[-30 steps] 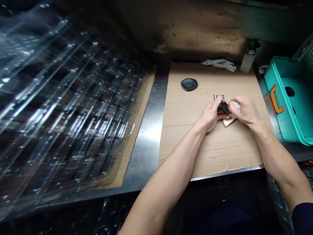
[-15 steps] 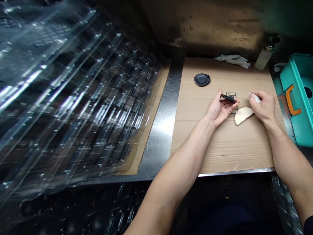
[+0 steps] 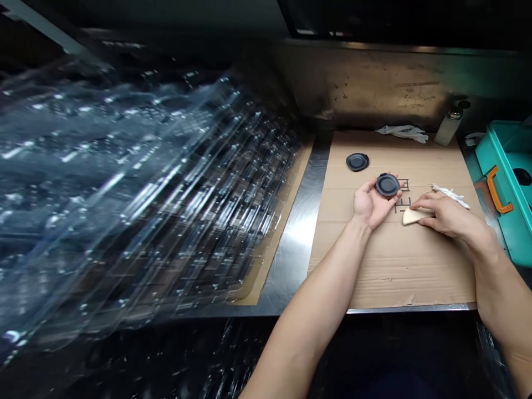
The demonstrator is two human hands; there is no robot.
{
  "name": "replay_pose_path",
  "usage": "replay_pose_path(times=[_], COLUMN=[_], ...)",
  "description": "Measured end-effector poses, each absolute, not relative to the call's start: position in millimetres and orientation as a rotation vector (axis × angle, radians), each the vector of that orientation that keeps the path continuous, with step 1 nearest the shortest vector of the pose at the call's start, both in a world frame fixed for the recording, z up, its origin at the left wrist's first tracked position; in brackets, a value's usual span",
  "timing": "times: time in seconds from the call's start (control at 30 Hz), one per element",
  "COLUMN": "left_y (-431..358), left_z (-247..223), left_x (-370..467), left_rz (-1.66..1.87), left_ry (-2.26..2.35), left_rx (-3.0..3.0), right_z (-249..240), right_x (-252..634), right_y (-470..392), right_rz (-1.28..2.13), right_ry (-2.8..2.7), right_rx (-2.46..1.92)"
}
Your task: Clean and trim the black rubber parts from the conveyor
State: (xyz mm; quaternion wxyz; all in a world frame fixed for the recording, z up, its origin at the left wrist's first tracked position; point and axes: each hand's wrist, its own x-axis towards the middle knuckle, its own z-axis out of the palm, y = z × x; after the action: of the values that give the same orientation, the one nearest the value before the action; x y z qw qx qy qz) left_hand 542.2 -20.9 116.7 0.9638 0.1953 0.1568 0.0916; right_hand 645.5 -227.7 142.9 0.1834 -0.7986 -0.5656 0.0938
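My left hand (image 3: 371, 209), palm up, holds a small black rounded plastic cover (image 3: 388, 185) in its fingers, the recessed face towards me. A tab shows on the cover's upper edge. Low over the cardboard, my right hand (image 3: 451, 215) has its thumb and fingers closed on a cream half-round sponge pad (image 3: 413, 216); its right part is hidden by the fingers. Just behind that hand lies a crumpled white cloth (image 3: 451, 194). A second black cover (image 3: 357, 162) of similar shape rests on the cardboard, beyond my left hand.
A cardboard sheet (image 3: 353, 260) covers the metal bench (image 3: 291, 249). Stacked clear plastic trays (image 3: 166, 205) fill the left side, blurred. White gloves (image 3: 403, 133) and a bottle (image 3: 449, 126) stand along the back. On the right is a teal box (image 3: 513, 221) with an orange handle (image 3: 496, 191).
My right hand has let go of the white cloth and taken hold of the sponge pad. My left hand has turned the black cover from edge-on to face me. The camera view has shifted.
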Motion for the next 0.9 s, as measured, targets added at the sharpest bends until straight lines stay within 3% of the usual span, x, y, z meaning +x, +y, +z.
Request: replay_pose_path(times=[0.4, 0.67, 0.77, 0.9], left_y=[-42.0, -36.7, -42.8, -60.2], left_z=[108.9, 95.7, 93.2, 99.7], left_x=[542.3, 548.8, 545.1, 533.2], left_rz=[0.144, 0.099, 0.257, 0.693], left_ry=[0.299, 0.284, 0.216, 0.020], left_rx=[0.490, 0.643, 0.948, 1.594], right_z=[122.2, 113.2, 108.7, 108.1], right_x=[609.8, 627.7, 641.5, 640.6], right_y=[-181.2, -192.4, -197.7, -198.8], right_rz=[-0.250, -0.267, -0.381, -0.266], right_ry=[-1.137, -1.025, -0.838, -0.899], right_rx=[-2.240, -2.441, -2.546, -2.602])
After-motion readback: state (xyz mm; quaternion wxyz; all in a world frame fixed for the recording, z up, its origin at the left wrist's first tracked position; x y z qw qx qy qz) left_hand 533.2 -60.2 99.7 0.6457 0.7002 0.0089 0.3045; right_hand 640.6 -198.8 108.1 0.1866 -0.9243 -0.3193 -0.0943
